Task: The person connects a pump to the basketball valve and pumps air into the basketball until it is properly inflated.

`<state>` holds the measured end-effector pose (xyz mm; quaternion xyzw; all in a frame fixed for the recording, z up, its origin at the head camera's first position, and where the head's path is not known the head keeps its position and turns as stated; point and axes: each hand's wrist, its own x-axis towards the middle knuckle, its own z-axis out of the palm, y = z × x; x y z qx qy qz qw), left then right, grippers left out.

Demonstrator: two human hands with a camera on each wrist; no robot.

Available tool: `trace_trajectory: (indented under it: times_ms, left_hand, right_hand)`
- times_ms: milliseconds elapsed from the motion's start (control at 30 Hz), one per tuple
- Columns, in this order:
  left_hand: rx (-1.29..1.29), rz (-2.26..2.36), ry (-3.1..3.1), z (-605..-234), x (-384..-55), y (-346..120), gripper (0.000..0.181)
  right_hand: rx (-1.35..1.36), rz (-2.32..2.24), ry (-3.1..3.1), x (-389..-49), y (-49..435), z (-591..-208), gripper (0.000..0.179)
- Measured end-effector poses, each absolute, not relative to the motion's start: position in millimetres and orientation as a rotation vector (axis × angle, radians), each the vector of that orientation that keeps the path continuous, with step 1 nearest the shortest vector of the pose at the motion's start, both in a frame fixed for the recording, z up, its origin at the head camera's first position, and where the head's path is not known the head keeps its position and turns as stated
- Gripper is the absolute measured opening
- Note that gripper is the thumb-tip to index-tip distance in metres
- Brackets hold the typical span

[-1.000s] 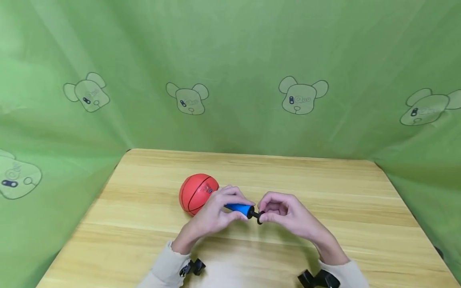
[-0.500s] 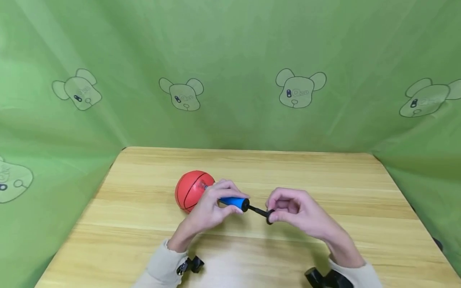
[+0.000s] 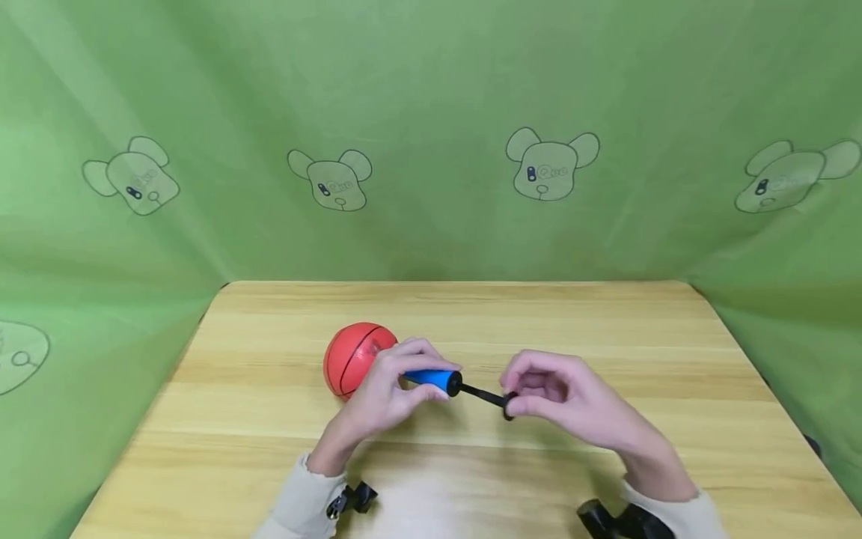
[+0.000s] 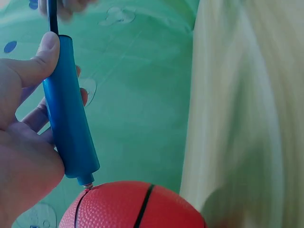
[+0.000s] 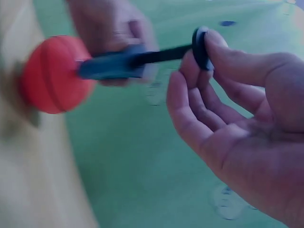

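A blue hand pump (image 4: pixel 71 114) has its nozzle end right at the surface of a red ball with black seams (image 3: pixel 353 359). My left hand (image 3: pixel 387 393) grips the pump's barrel, thumb on one side and fingers round the other. Out of the barrel's near end extends a black rod (image 3: pixel 481 394), ending in a round black handle (image 5: pixel 201 49). Thumb and fingers of my right hand (image 3: pixel 572 397) pinch this handle. In the left wrist view a short metal tip (image 4: pixel 88 186) shows between nozzle and ball. The left palm partly covers the ball in the head view.
The ball rests on a light wooden table (image 3: pixel 539 479). Green cloth (image 3: pixel 431 224) printed with bear heads hangs behind the table and along both sides. Black camera mounts (image 3: pixel 622 520) sit at both wrists.
My right hand has moved right, drawing the black rod farther out of the barrel. My left hand, pump and ball appear slightly farther left as the head view shifts.
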<state>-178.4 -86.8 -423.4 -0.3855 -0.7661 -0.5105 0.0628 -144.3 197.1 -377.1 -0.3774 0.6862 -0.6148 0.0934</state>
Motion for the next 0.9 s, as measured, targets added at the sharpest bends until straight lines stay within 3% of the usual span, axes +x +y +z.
trace_trajectory:
  times_ms: [167, 600, 900]
  left_hand:
    - [-1.122, -1.572, -2.292, -420, -180, -92, 0.026]
    - [-1.170, -1.558, -2.326, -423, -175, -83, 0.029]
    - [-1.146, -1.617, -2.288, -423, -179, -91, 0.026]
  right_hand:
    - [-1.167, -1.866, 1.961, -135, 214, -364, 0.030]
    - [-0.954, -1.868, 2.090, -154, 166, -407, 0.011]
    - [-1.083, -1.860, 2.043, -136, 193, -373, 0.022]
